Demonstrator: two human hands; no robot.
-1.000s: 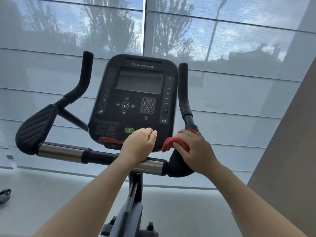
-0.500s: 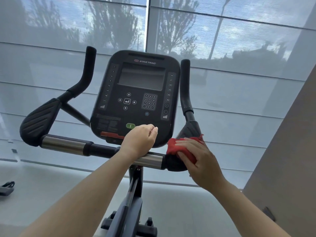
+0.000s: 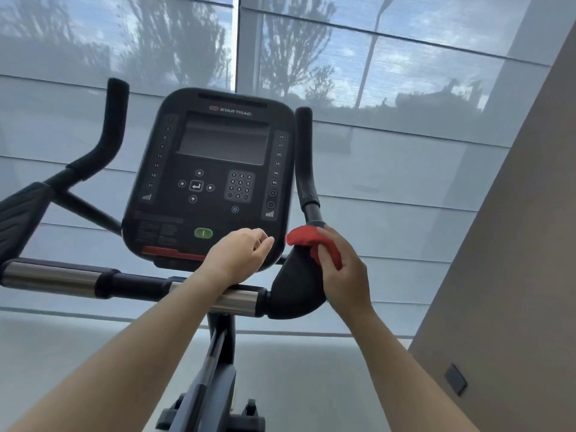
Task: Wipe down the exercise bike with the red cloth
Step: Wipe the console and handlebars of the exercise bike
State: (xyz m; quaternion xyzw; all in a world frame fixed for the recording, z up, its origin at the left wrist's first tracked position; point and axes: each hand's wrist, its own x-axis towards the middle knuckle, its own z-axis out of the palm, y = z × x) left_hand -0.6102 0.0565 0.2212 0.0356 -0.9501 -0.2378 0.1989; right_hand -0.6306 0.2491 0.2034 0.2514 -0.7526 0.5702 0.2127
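head view, person stands at a black upright exercise bike [image 3: 215,347] facing a shaded window [image 3: 405,98]. the right hand [image 3: 344,269] has a bunched red cloth [image 3: 300,237] pinched between fingers and palm, fingers curled around it, and presses it onto the top of the black padded right elbow rest [image 3: 296,285], just below where the upright right grip [image 3: 305,157] joins. cloth wraps partly over the pad's upper edge; most of it hides under the hand. the left hand [image 3: 240,255] is loosely curled, holding nothing, wrist resting on the chrome-and-black crossbar [image 3: 237,299], knuckles in front of the lower edge of the black star trac console [image 3: 212,179].

progress, judged only from this view: wiping is on the right pad area, looks like mid-task at best. no wet streaks or dust lines show, so can't tell which surfaces are already done. likely left: console face and buttons, crossbar, the left ribbed elbow pad [image 3: 21,219], the left curved grip [image 3: 109,129], the frame post below. seat and pedals are out of view, state unknown. a grey wall [image 3: 514,275] stands at the right, well apart from the bike.
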